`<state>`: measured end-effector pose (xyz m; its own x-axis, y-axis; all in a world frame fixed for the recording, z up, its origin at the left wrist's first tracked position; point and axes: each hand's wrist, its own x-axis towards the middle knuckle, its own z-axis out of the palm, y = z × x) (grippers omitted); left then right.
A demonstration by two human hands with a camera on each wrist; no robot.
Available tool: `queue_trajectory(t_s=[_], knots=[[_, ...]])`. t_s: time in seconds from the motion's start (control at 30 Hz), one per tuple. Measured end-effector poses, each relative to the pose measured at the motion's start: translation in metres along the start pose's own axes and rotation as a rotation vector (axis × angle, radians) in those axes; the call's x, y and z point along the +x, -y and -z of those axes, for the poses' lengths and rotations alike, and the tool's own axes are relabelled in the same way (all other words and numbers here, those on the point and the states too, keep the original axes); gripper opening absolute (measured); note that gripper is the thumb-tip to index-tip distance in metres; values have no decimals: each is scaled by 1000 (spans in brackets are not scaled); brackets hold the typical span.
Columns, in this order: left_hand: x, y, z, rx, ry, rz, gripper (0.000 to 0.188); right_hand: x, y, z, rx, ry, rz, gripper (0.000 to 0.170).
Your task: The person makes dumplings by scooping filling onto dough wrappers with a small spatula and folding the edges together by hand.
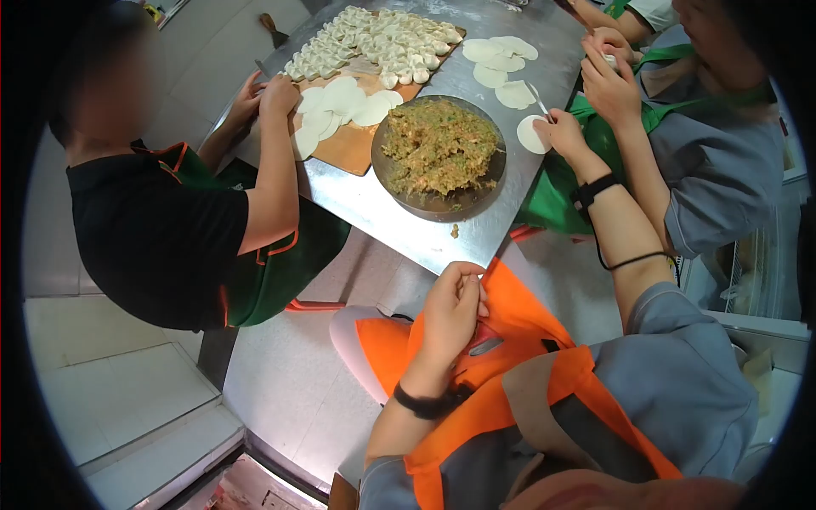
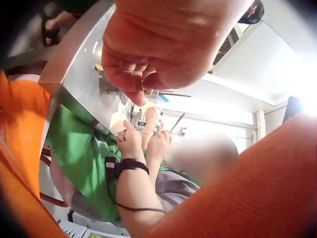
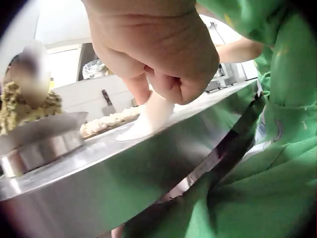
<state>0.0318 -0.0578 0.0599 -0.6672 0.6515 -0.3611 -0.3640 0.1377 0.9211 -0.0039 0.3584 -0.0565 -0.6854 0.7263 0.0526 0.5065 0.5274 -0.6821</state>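
Observation:
My right hand is at the table's right edge, pinching a round white dough wrapper; the wrapper bends up from the metal tabletop. A thin metal stick shows at that hand's fingertips in the head view. My left hand is by the table's near corner, over the orange apron, its fingers loosely bent. Nothing shows held in it in the left wrist view. Between the hands and the far board stands a round metal dish heaped with greenish chopped filling.
More wrappers lie along the right side of the table. A wooden board holds another wrapper pile and many dumplings. One person in black works at the left; another in a green apron works at the right.

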Motion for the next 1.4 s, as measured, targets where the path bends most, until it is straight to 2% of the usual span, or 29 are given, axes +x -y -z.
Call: queue_trajectory(t_s=[0.03,0.07,0.17,0.2,0.23,0.3,0.33,0.37,0.43,0.5,0.53,0.63,0.7,0.77,0.8,0.9,1.0,1.1,1.13,1.2,1.23,1.3,1.4], knots=[[0,4,-1,4,8,-16,14,-23,19,8,79,2,20,32],[1,8,-2,7,15,-31,15,-45,33,14,159,-53,138,26],[10,21,-11,-50,32,-74,19,-115,85,30,106,-24,190,23],[16,33,-13,3,20,-163,26,-142,100,29,129,-8,233,22],[20,34,-22,-228,4,-105,28,-169,111,27,154,7,277,21],[25,36,-36,-689,-29,13,34,-220,130,20,448,305,243,19],[28,54,-26,-847,122,51,39,-237,143,25,401,331,371,18],[24,56,-23,-864,91,81,38,-248,152,29,352,355,496,18],[17,58,-18,-894,33,141,36,-253,137,19,283,336,510,19],[15,64,-8,-598,-42,127,31,-246,113,9,156,300,521,20],[14,68,1,-457,-82,118,29,-243,111,10,164,325,395,24],[23,59,18,53,-255,9,22,-229,85,-12,112,100,455,24],[29,35,16,408,-355,-13,22,-231,86,-16,143,187,332,23],[57,68,27,787,-447,-209,25,-235,95,-17,186,279,269,21],[58,60,24,977,-488,-309,27,-238,96,-19,214,315,274,21],[56,34,10,514,-357,67,31,-245,98,-21,310,431,246,21],[60,45,16,81,-286,86,34,-255,115,-4,364,547,173,22],[59,47,14,-375,-294,95,37,-262,114,-2,-3,334,601,24],[59,47,13,-528,-295,95,39,-258,113,0,28,342,602,25],[63,47,17,-706,-309,103,39,-242,113,8,89,359,605,27],[65,47,19,-795,-316,107,39,-231,119,14,183,251,648,25],[71,48,22,-745,-294,101,36,-206,121,22,13,102,707,26],[79,48,19,-660,-259,111,32,-181,121,18,-142,-3,749,25]])
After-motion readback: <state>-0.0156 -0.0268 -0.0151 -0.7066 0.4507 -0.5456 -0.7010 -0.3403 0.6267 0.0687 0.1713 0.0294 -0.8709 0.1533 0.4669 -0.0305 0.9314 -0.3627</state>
